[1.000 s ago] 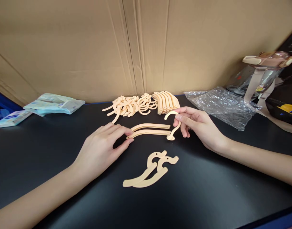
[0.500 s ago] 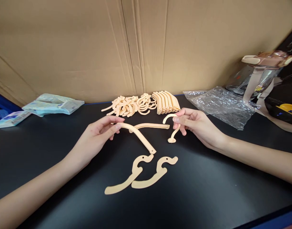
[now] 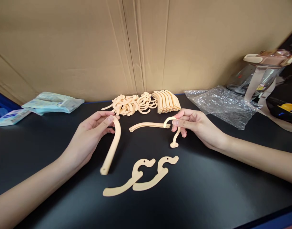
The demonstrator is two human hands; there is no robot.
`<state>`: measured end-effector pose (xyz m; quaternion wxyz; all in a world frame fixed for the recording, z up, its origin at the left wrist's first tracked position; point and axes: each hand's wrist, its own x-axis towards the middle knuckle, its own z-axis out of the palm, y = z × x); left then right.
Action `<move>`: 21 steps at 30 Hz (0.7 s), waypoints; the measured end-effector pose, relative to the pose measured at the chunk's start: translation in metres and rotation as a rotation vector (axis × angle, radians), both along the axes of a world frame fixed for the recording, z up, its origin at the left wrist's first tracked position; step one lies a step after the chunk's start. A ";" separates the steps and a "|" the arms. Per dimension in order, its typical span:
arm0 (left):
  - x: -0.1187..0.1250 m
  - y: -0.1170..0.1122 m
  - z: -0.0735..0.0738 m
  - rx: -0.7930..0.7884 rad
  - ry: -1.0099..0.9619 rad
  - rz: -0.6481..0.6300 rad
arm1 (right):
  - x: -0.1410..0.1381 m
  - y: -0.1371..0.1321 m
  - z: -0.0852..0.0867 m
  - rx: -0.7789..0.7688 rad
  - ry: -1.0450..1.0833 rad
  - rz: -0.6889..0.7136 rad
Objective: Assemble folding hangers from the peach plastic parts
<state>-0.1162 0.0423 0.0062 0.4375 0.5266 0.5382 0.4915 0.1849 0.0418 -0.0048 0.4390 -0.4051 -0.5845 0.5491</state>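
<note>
Between thumb and fingers, my left hand [image 3: 94, 128] pinches the upper end of a curved beige hanger arm [image 3: 111, 149]; its lower end, with a small hole, hangs toward me. My right hand [image 3: 192, 122] grips a beige hanger hook [image 3: 176, 136] by its bend, the round base pointing down. Behind and between the hands lies another curved hanger arm [image 3: 147, 124], its right end partly behind the hook. Nearer me, two flat notched hanger pieces [image 3: 122, 187] [image 3: 150, 183] rest side by side on the black table, each with a hole near its curled top.
At the back are a loose pile of beige pieces [image 3: 125, 105], several hooks [image 3: 144, 103] and a stacked row of curved arms [image 3: 166, 101]. A clear plastic bag [image 3: 228, 103] and a strapped bottle [image 3: 267, 73] stand right. Tissue packs [image 3: 52, 103] lie left against cardboard [image 3: 76, 47].
My left hand has moved slightly left and turned the hanger arm, so its free end swings from lower right to lower left. The hook in my right hand has shifted slightly.
</note>
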 end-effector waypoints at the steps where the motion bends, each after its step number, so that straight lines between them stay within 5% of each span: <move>1: 0.001 -0.001 0.002 -0.008 -0.004 -0.002 | 0.000 0.000 0.000 0.002 -0.013 0.001; 11: 0.010 -0.010 0.003 -0.035 0.138 -0.135 | -0.002 0.002 -0.002 0.020 -0.076 -0.016; 21: 0.053 -0.032 -0.001 -0.003 0.160 -0.256 | -0.001 0.002 -0.002 0.049 -0.077 0.003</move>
